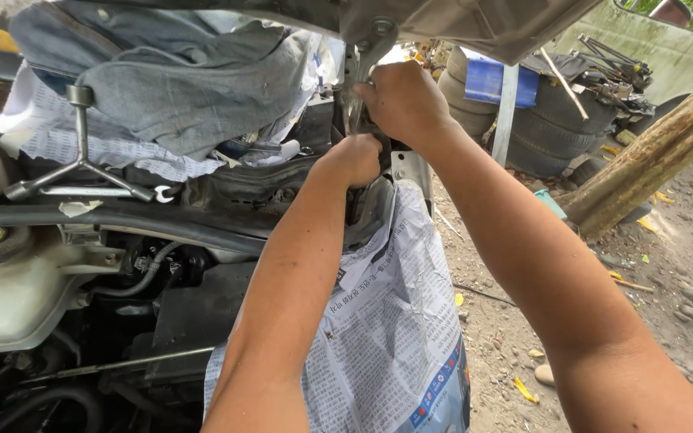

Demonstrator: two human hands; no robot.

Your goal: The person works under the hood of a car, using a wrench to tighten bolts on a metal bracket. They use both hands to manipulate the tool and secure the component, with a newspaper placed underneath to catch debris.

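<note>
Both hands work at the hood hinge – the right hand clasped around it, the left hand fisted just below, its contents hidden. Newspaper drapes the fender beneath; a cross wrench lies well left, under grey cloth.

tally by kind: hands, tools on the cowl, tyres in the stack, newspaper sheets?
Hands: 2, left hand and right hand, both at the hood hinge
Tools: 2, cross wrench and spanner
Tyres: 3 in the stack, as far as shows
Newspaper sheets: 2, fender sheet and windscreen sheet
Total: 9
</note>
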